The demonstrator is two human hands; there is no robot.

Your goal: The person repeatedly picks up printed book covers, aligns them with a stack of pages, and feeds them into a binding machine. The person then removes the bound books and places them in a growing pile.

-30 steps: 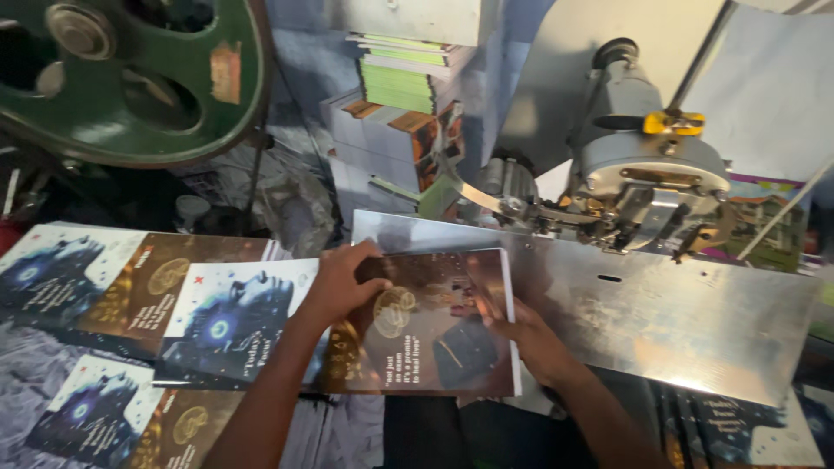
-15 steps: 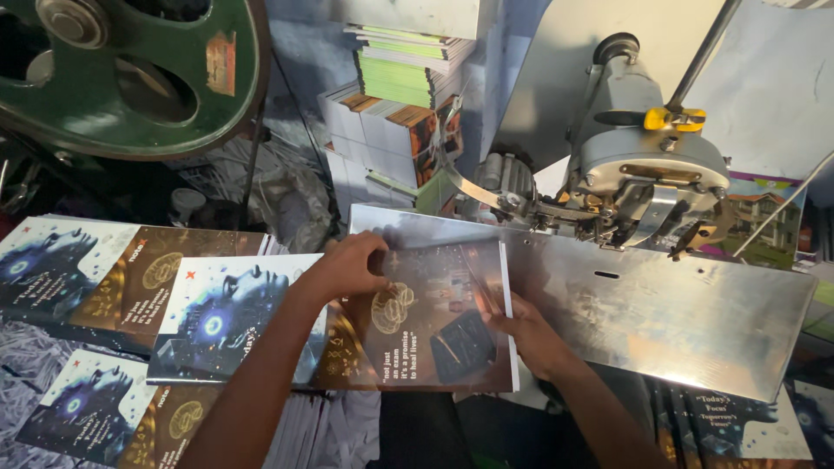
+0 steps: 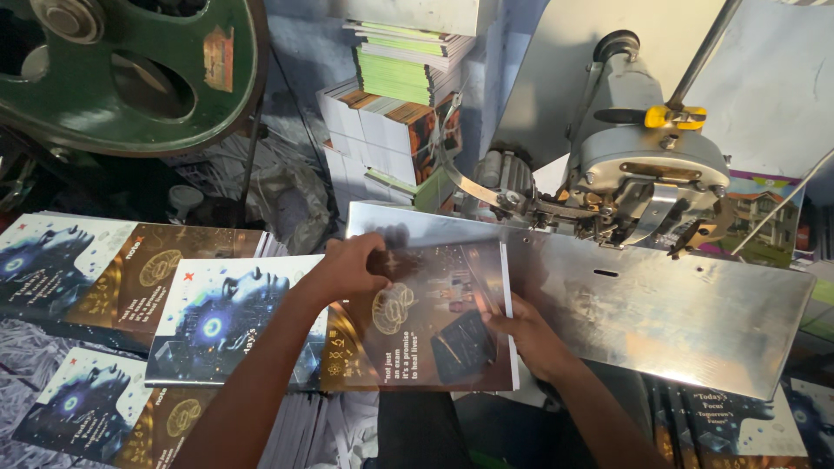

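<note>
On steel plate — booklet gripped between left hand and right hand.

Dim workshop light, glare on metal plate, slight motion blur

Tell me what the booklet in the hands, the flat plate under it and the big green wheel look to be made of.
Booklet: paper with a glossy printed cover, judging by the sheen and thin edge. Both the left hand and right hand hold it.
Plate: bare sheet metal, probably steel or aluminium; it is silvery and mirrors things.
Wheel: likely cast metal painted green, thick-rimmed with worn patches.
</note>
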